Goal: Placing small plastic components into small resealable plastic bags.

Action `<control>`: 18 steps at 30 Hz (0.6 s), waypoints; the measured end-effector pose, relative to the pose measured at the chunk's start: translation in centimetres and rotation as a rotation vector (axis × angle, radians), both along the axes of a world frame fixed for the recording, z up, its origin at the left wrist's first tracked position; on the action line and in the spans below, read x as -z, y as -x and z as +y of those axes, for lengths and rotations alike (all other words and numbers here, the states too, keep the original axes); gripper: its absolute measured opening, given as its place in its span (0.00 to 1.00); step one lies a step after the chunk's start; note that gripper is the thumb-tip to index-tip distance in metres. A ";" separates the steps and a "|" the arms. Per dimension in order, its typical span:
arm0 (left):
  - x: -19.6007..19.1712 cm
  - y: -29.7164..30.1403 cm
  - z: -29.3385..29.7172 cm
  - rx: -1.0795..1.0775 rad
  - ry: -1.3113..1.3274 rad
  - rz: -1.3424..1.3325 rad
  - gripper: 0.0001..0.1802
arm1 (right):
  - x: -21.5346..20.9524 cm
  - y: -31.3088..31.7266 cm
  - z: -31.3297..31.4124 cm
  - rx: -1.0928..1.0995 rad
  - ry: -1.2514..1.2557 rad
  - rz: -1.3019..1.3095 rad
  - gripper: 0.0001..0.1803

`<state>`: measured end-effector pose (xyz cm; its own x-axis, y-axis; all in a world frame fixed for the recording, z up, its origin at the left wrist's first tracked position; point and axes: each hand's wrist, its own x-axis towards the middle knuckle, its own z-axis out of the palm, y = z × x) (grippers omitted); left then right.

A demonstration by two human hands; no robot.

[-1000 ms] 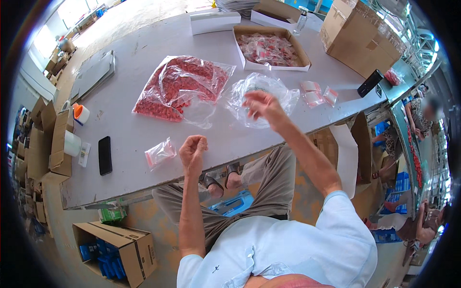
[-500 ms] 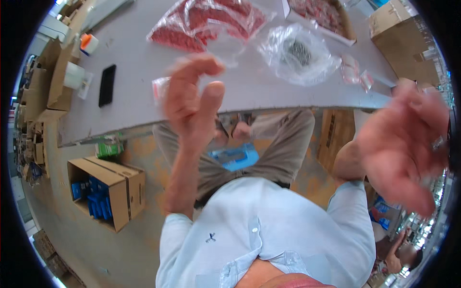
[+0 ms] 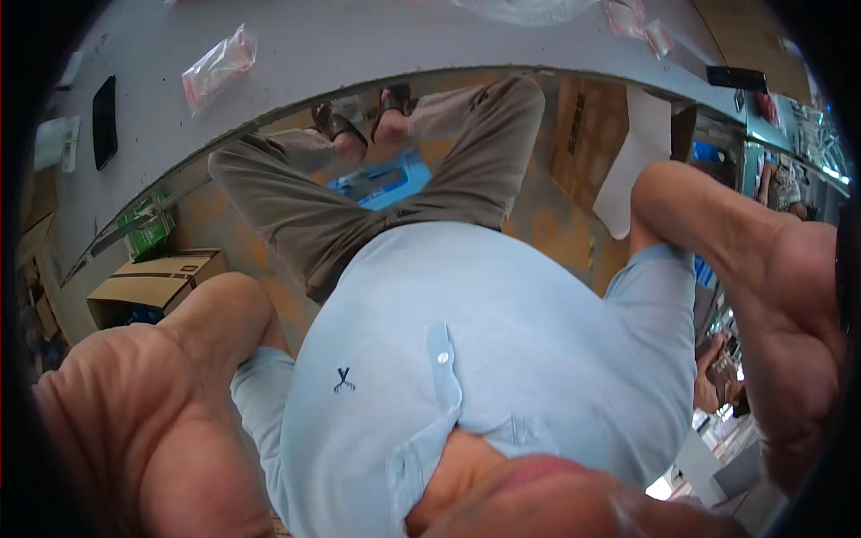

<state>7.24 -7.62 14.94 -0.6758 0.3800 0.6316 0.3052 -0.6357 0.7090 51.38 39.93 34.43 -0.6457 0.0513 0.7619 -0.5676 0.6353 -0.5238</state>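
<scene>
My left hand (image 3: 143,430) is raised close to the camera at the lower left, with its palm heel and wrist large in view. Its fingers lie beyond the picture's dark rim. On the right side my right hand (image 3: 798,305) is lifted just as near, and its fingers are cut off too. No held thing shows at either hand. Below them, on the grey table (image 3: 359,45), a small clear bag with red ends (image 3: 220,69) lies near the front edge. Part of a larger clear plastic bag (image 3: 529,7) shows at the top.
A black phone (image 3: 105,123) and a white roll (image 3: 51,143) are on the table's left. Small red-and-clear packets (image 3: 659,38) lie at the right, near a black object (image 3: 737,78). A cardboard box (image 3: 161,278) and a green package (image 3: 146,227) stand beneath, left.
Both hands have come up from over the table toward the camera, one to each side. The view has tilted back toward my body, so the large bag of red pieces is out of sight.
</scene>
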 end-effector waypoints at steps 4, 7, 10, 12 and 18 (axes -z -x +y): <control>-2.5 2.3 -0.2 0.020 0.014 0.018 0.21 | -1.5 3.5 4.6 0.049 -0.030 -0.074 0.30; -6.1 3.3 0.1 -0.020 -0.005 0.139 0.22 | -4.4 4.5 -2.1 0.035 -0.084 -0.019 0.29; -4.7 5.7 0.0 -0.088 -0.053 0.314 0.23 | 2.7 19.3 -20.4 0.006 -0.166 0.094 0.28; -6.2 5.3 -1.8 -0.080 -0.072 0.397 0.24 | 1.2 14.3 -17.4 0.039 -0.203 0.134 0.27; -10.8 6.8 -1.4 -0.141 -0.121 0.646 0.26 | 0.6 18.1 -21.4 0.069 -0.313 0.261 0.25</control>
<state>0.46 -8.97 25.73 -0.1858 0.2169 0.9583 0.7298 -0.6226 0.2824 33.27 18.48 33.80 -0.4322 -0.1725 0.8851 -0.6063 0.7821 -0.1436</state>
